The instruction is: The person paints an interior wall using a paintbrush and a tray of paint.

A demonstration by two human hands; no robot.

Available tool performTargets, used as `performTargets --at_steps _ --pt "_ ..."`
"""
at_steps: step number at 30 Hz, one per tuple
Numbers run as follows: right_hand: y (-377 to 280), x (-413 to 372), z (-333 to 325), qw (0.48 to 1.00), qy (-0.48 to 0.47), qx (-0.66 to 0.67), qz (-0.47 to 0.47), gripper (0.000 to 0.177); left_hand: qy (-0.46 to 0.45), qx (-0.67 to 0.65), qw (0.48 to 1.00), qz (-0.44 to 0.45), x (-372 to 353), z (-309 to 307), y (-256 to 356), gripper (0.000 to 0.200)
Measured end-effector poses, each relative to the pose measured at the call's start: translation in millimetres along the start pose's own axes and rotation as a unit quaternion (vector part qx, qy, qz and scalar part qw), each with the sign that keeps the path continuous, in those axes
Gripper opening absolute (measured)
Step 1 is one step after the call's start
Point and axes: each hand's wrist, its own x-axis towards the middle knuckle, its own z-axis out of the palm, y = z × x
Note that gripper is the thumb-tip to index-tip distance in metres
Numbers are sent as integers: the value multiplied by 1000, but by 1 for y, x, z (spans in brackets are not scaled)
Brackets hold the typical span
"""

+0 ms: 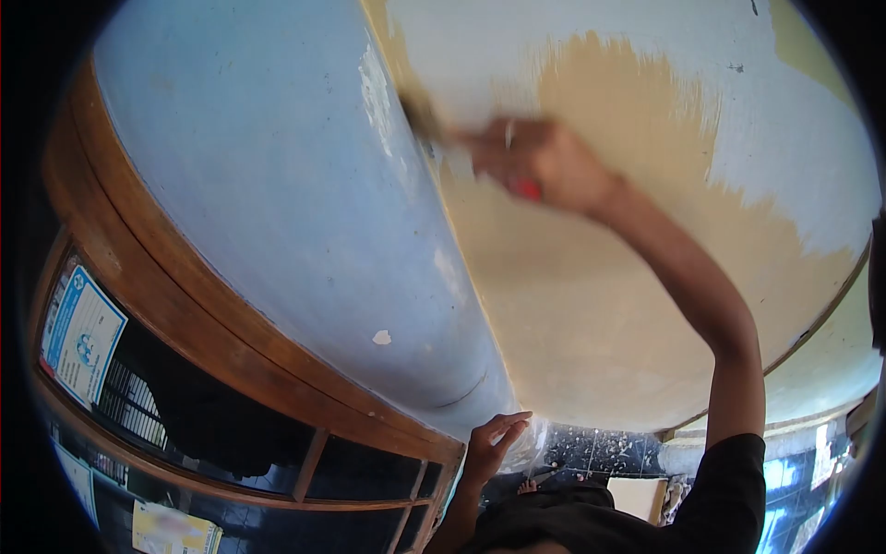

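- Just the head view here.
- Right hand is raised against the wall, with the fingers closed tight round a brush. A bit of red handle pokes out below the palm, and there's a ring on one finger.
- The brush bristles sit right on the corner where the pale blue-grey side meets the side being painted. It's blurry, so I can't make out any more of the bristles.
- Left hand is down low by the bottom of that same corner. Its fingers are loosely open and a bit curled, holding nothing. They're just beside the wall edge, but I can't tell if they actually touch it.
- The paint is a beige-tan coat over most of the middle of that side. Its edges are ragged, with pale unpainted patches above and to the right. The blue-grey side has a few chips showing white.
- A wooden window frame runs along the blue-grey side, with dark panes.
- A blue-and-white poster is stuck in the window, with print too small to read. There's a yellowish sheet lower down, also unreadable.
- A paint-spattered floor shows near the left hand.
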Motion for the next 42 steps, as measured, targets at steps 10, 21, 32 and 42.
performTargets --at_steps 10,21,32,42 --pt "0 49 -34 997 55 54 -1 17 3 -13 1000 1 0 -1 1 27" --pt "-29 -12 -5 981 -152 98 65 30 1 -4 1000 18 0 -7 -2 27" --pt "-18 17 -17 985 -140 65 79 25 2 -16 1000 2 -10 -12 -4 28" --pt "6 70 -47 997 -63 13 41 13 -12 -16 1000 9 -5 -11 1 29"
